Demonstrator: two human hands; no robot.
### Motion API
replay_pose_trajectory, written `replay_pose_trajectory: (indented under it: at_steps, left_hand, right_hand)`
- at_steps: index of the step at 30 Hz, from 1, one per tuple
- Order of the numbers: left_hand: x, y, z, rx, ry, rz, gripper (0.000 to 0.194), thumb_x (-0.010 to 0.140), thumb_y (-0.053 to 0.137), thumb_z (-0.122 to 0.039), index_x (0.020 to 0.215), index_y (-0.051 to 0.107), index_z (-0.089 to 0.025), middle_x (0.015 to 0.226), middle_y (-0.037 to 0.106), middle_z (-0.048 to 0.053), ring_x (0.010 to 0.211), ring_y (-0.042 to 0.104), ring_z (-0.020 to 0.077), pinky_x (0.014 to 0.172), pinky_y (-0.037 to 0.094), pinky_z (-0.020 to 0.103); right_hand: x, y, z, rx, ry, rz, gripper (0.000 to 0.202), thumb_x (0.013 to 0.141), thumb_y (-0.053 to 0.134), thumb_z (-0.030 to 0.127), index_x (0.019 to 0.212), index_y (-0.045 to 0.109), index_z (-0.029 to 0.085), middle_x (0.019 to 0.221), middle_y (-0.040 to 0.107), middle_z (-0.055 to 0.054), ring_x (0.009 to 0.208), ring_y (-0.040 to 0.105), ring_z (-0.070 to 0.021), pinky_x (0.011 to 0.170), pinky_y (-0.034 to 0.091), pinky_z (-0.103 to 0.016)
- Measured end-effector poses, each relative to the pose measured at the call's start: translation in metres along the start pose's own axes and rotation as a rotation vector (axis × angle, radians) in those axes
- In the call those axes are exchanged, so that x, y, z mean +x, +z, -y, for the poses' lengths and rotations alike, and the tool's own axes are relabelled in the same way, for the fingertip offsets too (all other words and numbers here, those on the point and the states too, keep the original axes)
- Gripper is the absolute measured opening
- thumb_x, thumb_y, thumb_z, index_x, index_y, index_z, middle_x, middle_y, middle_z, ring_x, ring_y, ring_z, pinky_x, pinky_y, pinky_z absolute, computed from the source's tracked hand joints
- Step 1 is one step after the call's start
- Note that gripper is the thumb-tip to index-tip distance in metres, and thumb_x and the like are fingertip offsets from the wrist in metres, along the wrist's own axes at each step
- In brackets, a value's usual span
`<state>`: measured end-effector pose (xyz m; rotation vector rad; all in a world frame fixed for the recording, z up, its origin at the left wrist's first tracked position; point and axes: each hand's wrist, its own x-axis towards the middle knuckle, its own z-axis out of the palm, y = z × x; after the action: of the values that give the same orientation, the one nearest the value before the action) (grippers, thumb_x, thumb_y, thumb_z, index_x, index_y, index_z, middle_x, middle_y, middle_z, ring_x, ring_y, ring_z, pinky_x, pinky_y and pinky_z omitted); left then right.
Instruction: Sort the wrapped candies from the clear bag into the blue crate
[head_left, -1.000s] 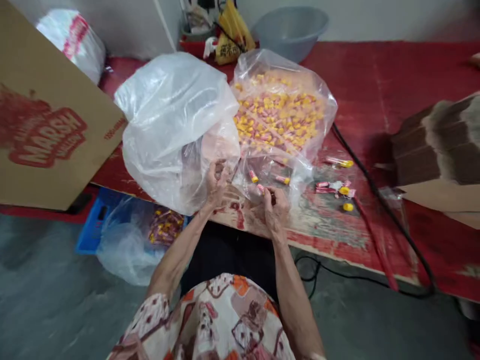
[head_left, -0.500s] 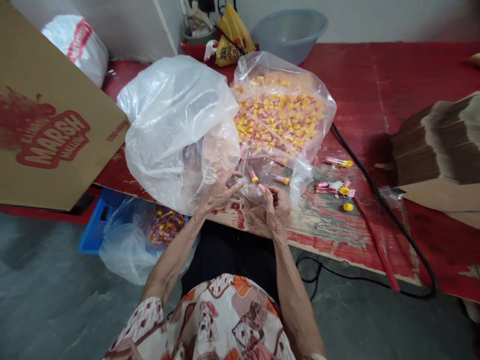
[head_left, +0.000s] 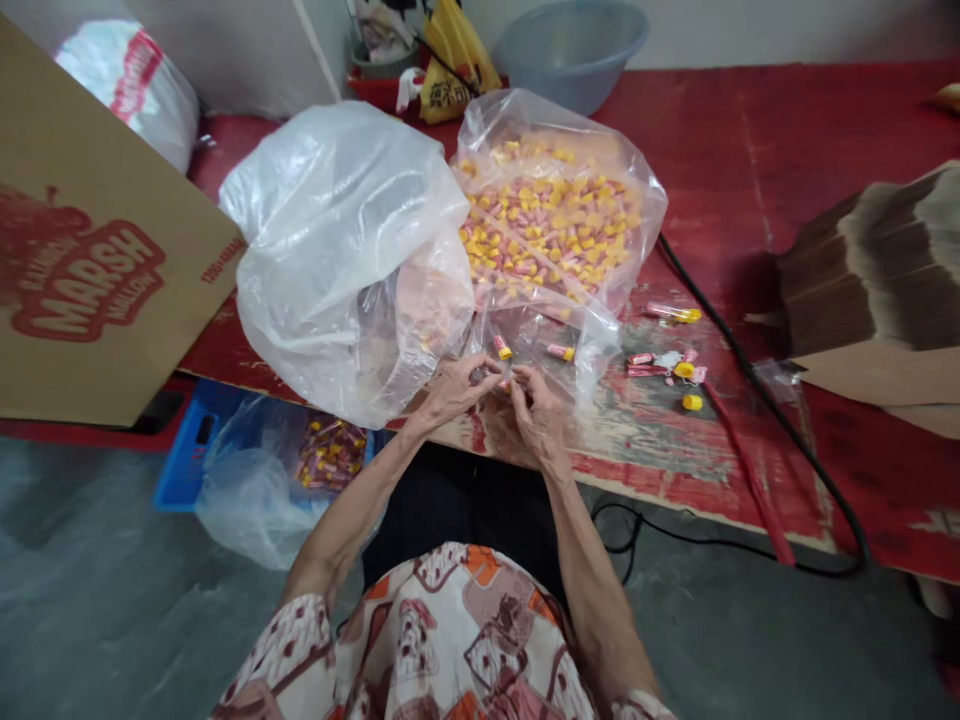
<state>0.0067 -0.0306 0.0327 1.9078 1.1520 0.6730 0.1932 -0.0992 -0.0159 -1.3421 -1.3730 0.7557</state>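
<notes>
My left hand (head_left: 456, 390) and my right hand (head_left: 538, 412) meet fingertip to fingertip near the table's front edge. Between them is a small pink tube (head_left: 505, 383), mostly covered by the fingers. My right thumb and fingers pinch it. The left fingers are curled closed at its other side, and what they hold is hidden. Just beyond lie two yellow-capped pink tubes (head_left: 502, 347) on clear plastic. A large clear bag (head_left: 555, 225) full of such tubes lies behind, and a cloudy plastic bag (head_left: 337, 230) bulges at the left.
A carton (head_left: 112, 260) stands at the left, above a blue crate (head_left: 180, 450) with bagged tubes. Loose tubes and a yellow cap (head_left: 691, 402) lie right of my hands. A black cable (head_left: 757, 390) crosses the table before stacked cardboard (head_left: 870, 270). A basin (head_left: 574, 55) sits behind.
My right hand has moved left with the pink tube, and my left hand has come in to meet it, its fingers closing. The view has shifted slightly.
</notes>
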Motion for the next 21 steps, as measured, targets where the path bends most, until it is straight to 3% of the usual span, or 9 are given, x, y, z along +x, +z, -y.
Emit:
replay_pose_trajectory:
  at_steps: [4,7,10,13,16,19,21]
  left_hand:
    - [0.003,0.019,-0.002,0.319,0.181,-0.007,0.016,0.111,0.064,-0.032,0.113,0.075,-0.02,0.111,0.08,0.007,0.099,0.075,0.0196,0.089,0.059,0.031]
    - [0.007,0.036,-0.013,0.554,0.264,0.065,0.017,0.114,0.055,-0.026,0.108,0.07,-0.02,0.106,0.075,0.008,0.098,0.073,0.0224,0.087,0.056,0.033]
    - [0.018,0.048,-0.021,0.648,0.313,0.158,0.018,0.112,0.051,-0.018,0.107,0.068,-0.021,0.106,0.071,0.009,0.1,0.07,0.0242,0.086,0.055,0.034]
    - [0.031,0.044,-0.019,0.506,0.259,0.204,0.009,0.107,0.058,-0.018,0.104,0.066,-0.021,0.107,0.071,0.008,0.098,0.069,0.0233,0.085,0.055,0.033]
    - [0.035,0.029,-0.008,0.169,0.079,0.182,0.004,0.104,0.065,-0.026,0.103,0.065,-0.022,0.101,0.071,0.003,0.091,0.069,0.0198,0.083,0.056,0.031]
    - [0.025,0.019,-0.002,-0.05,-0.063,0.08,0.013,0.103,0.068,-0.032,0.111,0.067,-0.022,0.106,0.074,0.002,0.086,0.07,0.0173,0.082,0.058,0.03]
    - [0.015,0.021,-0.003,-0.009,-0.028,-0.037,0.018,0.103,0.067,-0.029,0.12,0.068,-0.022,0.116,0.076,0.004,0.091,0.072,0.0176,0.087,0.059,0.031]
  right_hand:
    - [0.0,-0.003,-0.004,-0.138,-0.102,-0.233,0.029,0.112,0.048,0.031,0.119,0.075,0.024,0.125,0.078,-0.011,0.12,0.074,-0.0259,0.109,0.061,-0.044]
    - [-0.002,-0.006,-0.009,-0.117,0.023,-0.416,0.03,0.111,0.045,0.031,0.118,0.073,0.024,0.116,0.076,-0.009,0.112,0.073,-0.0243,0.104,0.06,-0.042]
    - [-0.003,-0.007,-0.01,-0.059,0.11,-0.46,0.031,0.11,0.044,0.032,0.118,0.072,0.023,0.111,0.073,-0.007,0.104,0.071,-0.023,0.101,0.059,-0.04]
    - [-0.001,-0.006,-0.009,-0.045,0.078,-0.466,0.029,0.107,0.047,0.033,0.112,0.073,0.023,0.112,0.073,-0.008,0.109,0.07,-0.0242,0.106,0.058,-0.042]
    - [0.002,-0.004,-0.009,-0.049,0.039,-0.455,0.026,0.106,0.049,0.033,0.108,0.073,0.023,0.115,0.072,-0.011,0.116,0.067,-0.0267,0.111,0.056,-0.046]
    - [0.002,-0.004,-0.012,-0.059,0.043,-0.431,0.027,0.106,0.048,0.034,0.109,0.073,0.024,0.116,0.071,-0.011,0.117,0.066,-0.0274,0.113,0.055,-0.048]
    - [0.001,-0.004,-0.014,-0.072,0.047,-0.408,0.026,0.106,0.048,0.033,0.11,0.073,0.025,0.117,0.071,-0.011,0.118,0.065,-0.0273,0.114,0.055,-0.048]
